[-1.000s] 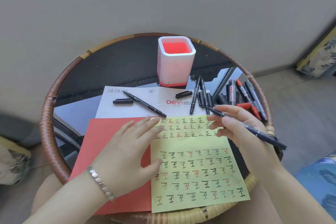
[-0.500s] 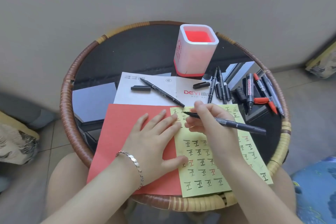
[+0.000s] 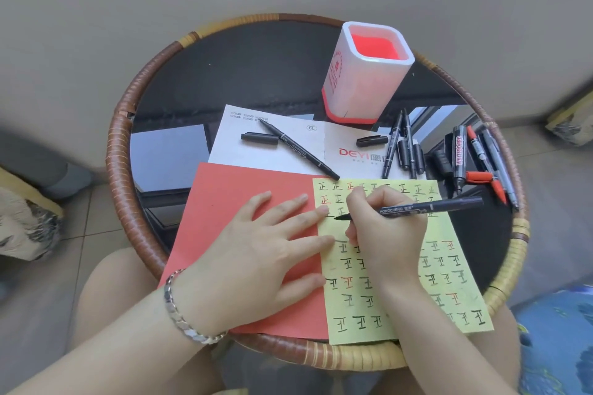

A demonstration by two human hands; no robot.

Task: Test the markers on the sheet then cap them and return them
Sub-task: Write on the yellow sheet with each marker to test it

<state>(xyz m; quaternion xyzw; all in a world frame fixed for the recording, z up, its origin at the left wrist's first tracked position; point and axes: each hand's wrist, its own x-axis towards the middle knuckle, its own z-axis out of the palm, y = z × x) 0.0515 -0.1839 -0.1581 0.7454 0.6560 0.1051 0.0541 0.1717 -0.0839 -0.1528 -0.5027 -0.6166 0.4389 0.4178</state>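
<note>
Pinning the paper flat comes first: my left hand [image 3: 266, 253] lies open with the fingers spread on the red sheet of card [image 3: 231, 202]. Its fingertips reach over onto the edge of the pale yellow test sheet [image 3: 414, 314], so the sheet cannot slide under the pen. My right hand [image 3: 382, 234] is curled round the slim black fine-tip marker [image 3: 426, 207] in a writing grip. The nib touches the sheet in a gap between rows of small inked characters, and the barrel points off to the right.

The white square pen holder with a red base [image 3: 365, 74] stands at the far side of the round glass-topped table with a wrapped rattan rim [image 3: 128, 202], within reach for returning pens. A second uncapped black marker [image 3: 298, 149] lies on the white printed paper [image 3: 272, 157], with a loose black cap [image 3: 260, 137] just beside it and another black cap [image 3: 372, 140] further right (I cannot tell which belongs to the pen I hold).

My own knuckles cover whatever stroke the nib is making. The bundle of black and red markers [image 3: 459, 157] at the right overlaps itself and sits on reflective glass, so I cannot count them or tell which are capped. Of the holder's inside I see only a red glow.
</note>
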